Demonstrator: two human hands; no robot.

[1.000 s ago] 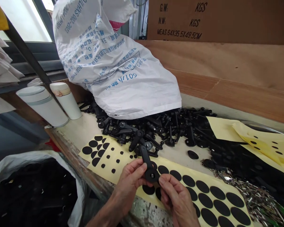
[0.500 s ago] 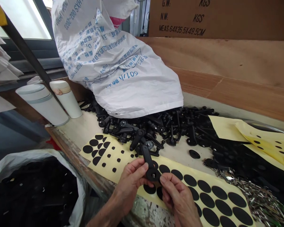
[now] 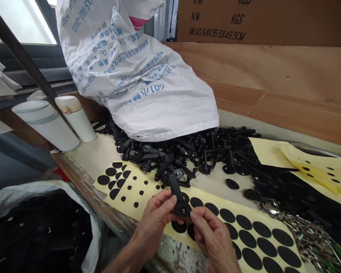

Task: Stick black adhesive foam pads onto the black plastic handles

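Observation:
Between my two hands is a black crank handle (image 3: 174,188), its round base toward me and its arm pointing away. A small metallic insert shows in the middle of the base. My left hand (image 3: 158,212) grips it where arm and base meet, thumb on top. At the base's right edge, the thumb and fingers of my right hand (image 3: 207,229) are closed in a pinch. Under the hands lies a yellow backing sheet (image 3: 216,198) with rows of black oval stickers (image 3: 251,258). Farther left, a second sheet (image 3: 130,206) carries small black dots and ovals.
Behind is a heap of black crank handles (image 3: 166,167), spilling from a white printed sack (image 3: 170,110). Small metal parts (image 3: 312,231) lie at right, near more yellow sheets (image 3: 272,153). Two bottles (image 3: 81,123) stand left. An open bag of black parts (image 3: 95,242) sits below the table edge.
The view has shifted very slightly. Both hands keep the same hold on the crank handle, and nothing else has visibly moved.

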